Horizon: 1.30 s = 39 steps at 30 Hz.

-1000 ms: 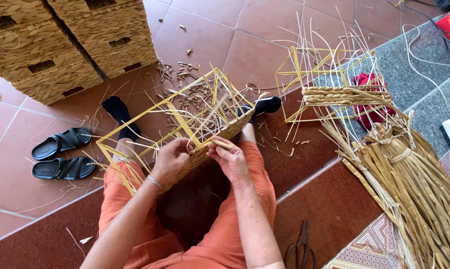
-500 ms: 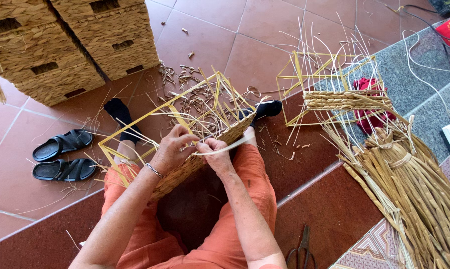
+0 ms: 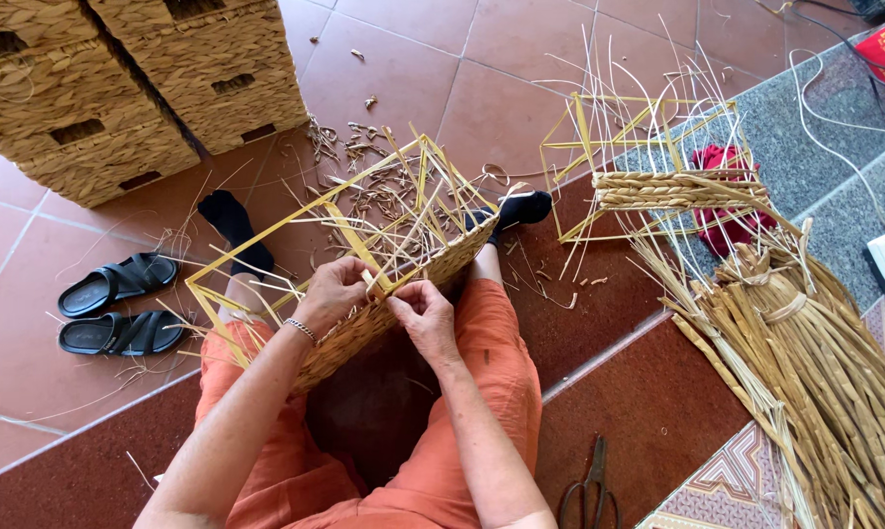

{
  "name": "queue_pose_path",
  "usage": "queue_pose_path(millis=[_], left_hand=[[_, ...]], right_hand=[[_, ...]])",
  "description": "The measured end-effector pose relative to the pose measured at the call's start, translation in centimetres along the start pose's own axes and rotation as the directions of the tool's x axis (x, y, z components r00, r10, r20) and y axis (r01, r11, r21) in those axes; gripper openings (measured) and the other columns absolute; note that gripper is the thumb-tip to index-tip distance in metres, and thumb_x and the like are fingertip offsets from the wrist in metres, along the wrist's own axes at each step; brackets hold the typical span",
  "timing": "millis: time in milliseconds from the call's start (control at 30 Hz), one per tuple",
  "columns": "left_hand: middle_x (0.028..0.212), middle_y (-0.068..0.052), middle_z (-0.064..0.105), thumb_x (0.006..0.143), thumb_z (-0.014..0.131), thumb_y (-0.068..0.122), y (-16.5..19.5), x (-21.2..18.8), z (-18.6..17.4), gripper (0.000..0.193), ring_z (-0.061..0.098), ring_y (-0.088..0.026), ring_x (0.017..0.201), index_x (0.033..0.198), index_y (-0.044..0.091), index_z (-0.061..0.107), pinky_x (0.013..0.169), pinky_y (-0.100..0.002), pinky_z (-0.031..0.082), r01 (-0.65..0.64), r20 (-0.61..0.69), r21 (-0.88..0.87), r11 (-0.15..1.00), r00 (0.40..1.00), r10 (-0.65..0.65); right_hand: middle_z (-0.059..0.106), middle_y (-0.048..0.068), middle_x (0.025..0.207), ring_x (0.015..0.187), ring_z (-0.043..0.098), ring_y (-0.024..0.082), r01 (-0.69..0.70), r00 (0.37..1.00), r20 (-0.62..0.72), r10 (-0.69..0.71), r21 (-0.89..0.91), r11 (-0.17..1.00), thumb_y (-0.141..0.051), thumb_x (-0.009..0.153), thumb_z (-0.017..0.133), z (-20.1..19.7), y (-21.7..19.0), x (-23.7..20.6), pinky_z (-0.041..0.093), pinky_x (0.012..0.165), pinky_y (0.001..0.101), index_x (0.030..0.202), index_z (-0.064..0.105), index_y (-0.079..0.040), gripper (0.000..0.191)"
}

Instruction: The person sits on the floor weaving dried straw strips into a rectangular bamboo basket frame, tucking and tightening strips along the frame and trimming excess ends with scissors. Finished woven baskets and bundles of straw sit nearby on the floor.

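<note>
A half-woven straw basket on a yellow wire frame (image 3: 364,235) rests across my lap, between my legs in orange trousers. My left hand (image 3: 331,292) grips the woven rim and a straw strand at the near side of the frame. My right hand (image 3: 421,306) pinches the same strand (image 3: 376,286) just beside it, at the top edge of the woven wall. Loose straw ends stick up inside the frame.
Finished woven baskets (image 3: 119,88) are stacked at the upper left. Black sandals (image 3: 119,309) lie on the tiles at left. A second partly woven frame (image 3: 668,176) stands at right over a red cloth (image 3: 722,196). A straw bundle (image 3: 815,392) lies right, scissors (image 3: 590,485) near my right knee.
The view has shifted slightly. My hands have drawn closer together on the rim, and the strand held out to the right half a second ago is now tucked down at the woven edge.
</note>
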<state>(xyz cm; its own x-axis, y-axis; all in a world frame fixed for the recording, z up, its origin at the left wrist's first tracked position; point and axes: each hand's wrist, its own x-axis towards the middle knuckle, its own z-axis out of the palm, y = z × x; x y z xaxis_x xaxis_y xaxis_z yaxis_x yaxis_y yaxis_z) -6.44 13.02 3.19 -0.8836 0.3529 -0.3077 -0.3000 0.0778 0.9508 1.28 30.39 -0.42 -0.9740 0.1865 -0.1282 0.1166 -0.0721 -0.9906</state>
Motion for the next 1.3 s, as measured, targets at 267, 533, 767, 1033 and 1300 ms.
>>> queue_pose_path(millis=[267, 533, 767, 1033, 1300], left_hand=[[0.075, -0.002, 0.071, 0.076, 0.086, 0.009, 0.9, 0.8, -0.5, 0.021, 0.058, -0.007, 0.060, 0.092, 0.003, 0.074, 0.050, -0.024, 0.046, 0.177, 0.022, 0.021, 0.984, 0.984, -0.177], [0.073, -0.002, 0.072, 0.078, 0.088, 0.022, 2.0, 0.7, -0.2, 0.023, 0.060, -0.007, 0.060, 0.087, 0.004, 0.080, 0.052, -0.025, 0.048, 0.237, -0.046, 0.335, 0.912, 0.971, -0.236], [0.071, -0.001, 0.070, 0.079, 0.086, 0.020, 0.7, 0.9, -1.2, 0.020, 0.058, -0.007, 0.057, 0.089, 0.004, 0.080, 0.050, -0.024, 0.045, 0.286, 0.145, 0.036, 0.958, 0.947, -0.288], [0.069, 0.000, 0.069, 0.075, 0.089, 0.016, 1.3, 0.9, -0.5, 0.020, 0.057, -0.008, 0.056, 0.085, 0.004, 0.076, 0.048, -0.024, 0.043, 0.298, 0.104, -0.074, 0.952, 0.952, -0.289], [0.068, 0.001, 0.065, 0.075, 0.090, 0.013, 0.3, 0.8, -0.4, 0.020, 0.053, -0.007, 0.056, 0.081, 0.005, 0.073, 0.048, -0.023, 0.040, 0.308, 0.124, -0.142, 0.941, 0.949, -0.291]], right_hand=[[0.062, -0.004, 0.072, 0.062, 0.053, 0.001, 0.059, 0.988, -0.137, -0.077, -0.131, 0.990, -0.007, 0.089, 0.078, 1.6, 0.7, -0.4, 0.047, 0.057, 0.0209, 0.088, 0.064, -0.004, 0.015], [0.069, -0.001, 0.078, 0.066, 0.063, 0.004, 0.164, 0.969, -0.141, -0.203, -0.251, 0.954, -0.004, 0.089, 0.074, 2.3, -0.3, -0.9, 0.054, 0.062, 0.0233, 0.096, 0.068, -0.004, 0.009], [0.073, 0.004, 0.084, 0.069, 0.068, 0.010, 0.247, 0.946, -0.118, -0.301, -0.336, 0.909, -0.003, 0.088, 0.076, 2.3, -1.5, -1.4, 0.057, 0.064, 0.0262, 0.099, 0.070, -0.003, 0.013], [0.075, 0.009, 0.089, 0.069, 0.071, 0.020, 0.355, 0.894, -0.048, -0.446, -0.534, 0.767, -0.008, 0.085, 0.080, 2.1, -3.5, -2.2, 0.057, 0.065, 0.0314, 0.099, 0.072, -0.004, 0.017], [0.071, 0.010, 0.083, 0.073, 0.070, 0.027, 0.489, 0.787, 0.050, -0.615, -0.658, 0.573, -0.006, 0.085, 0.077, 1.9, -3.6, -2.1, 0.056, 0.066, 0.0370, 0.092, 0.068, -0.005, 0.011]])
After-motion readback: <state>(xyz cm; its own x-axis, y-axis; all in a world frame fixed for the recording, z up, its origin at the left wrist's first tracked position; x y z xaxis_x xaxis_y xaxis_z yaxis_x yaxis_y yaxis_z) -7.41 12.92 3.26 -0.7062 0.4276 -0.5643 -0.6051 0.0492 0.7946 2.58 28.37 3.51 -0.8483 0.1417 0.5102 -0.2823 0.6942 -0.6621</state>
